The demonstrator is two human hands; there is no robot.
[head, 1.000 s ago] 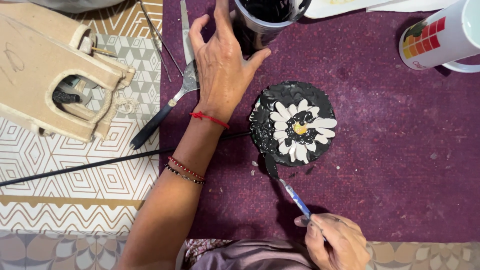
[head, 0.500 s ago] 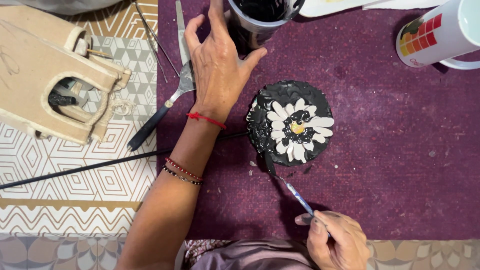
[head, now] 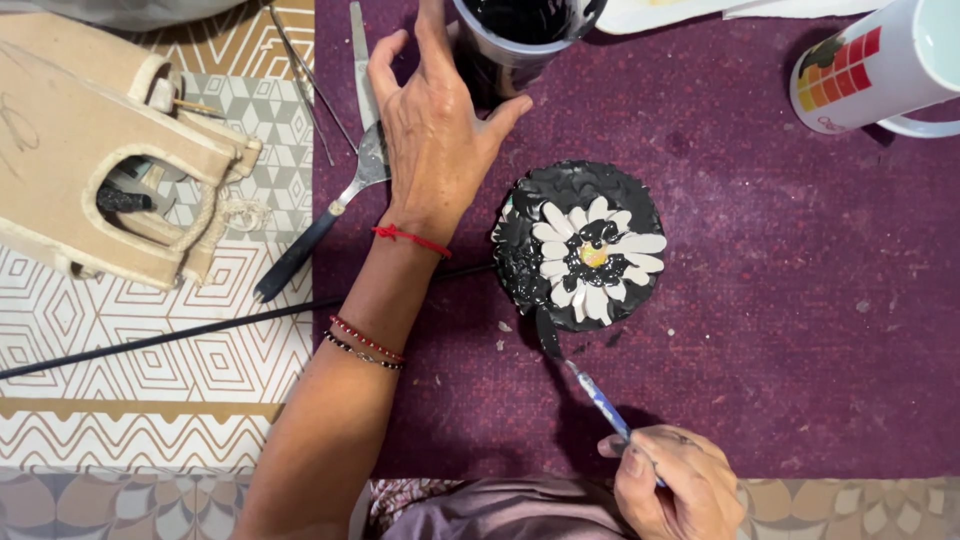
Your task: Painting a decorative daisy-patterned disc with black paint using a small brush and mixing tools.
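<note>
A round black disc (head: 584, 190) with a raised white daisy and a yellow centre lies on the purple mat (head: 780, 330). My right hand (head: 675, 485), near the bottom edge, grips a thin paintbrush (head: 580, 378) whose black-loaded tip touches the disc's lower left rim. My left hand (head: 435, 125) reaches up the mat and wraps around a cup of black paint (head: 520, 35) at the top edge. Red and beaded bracelets circle my left wrist.
A palette knife (head: 335, 205) with a black handle lies left of my forearm. A long thin black rod (head: 150, 335) runs under my arm across the patterned cloth. A beige wooden box (head: 110, 160) stands at the left. A white mug with coloured stripes (head: 875, 65) sits top right.
The view has shifted slightly. The brush tip stays at the disc's lower left rim, and my left hand keeps its hold on the paint cup.
</note>
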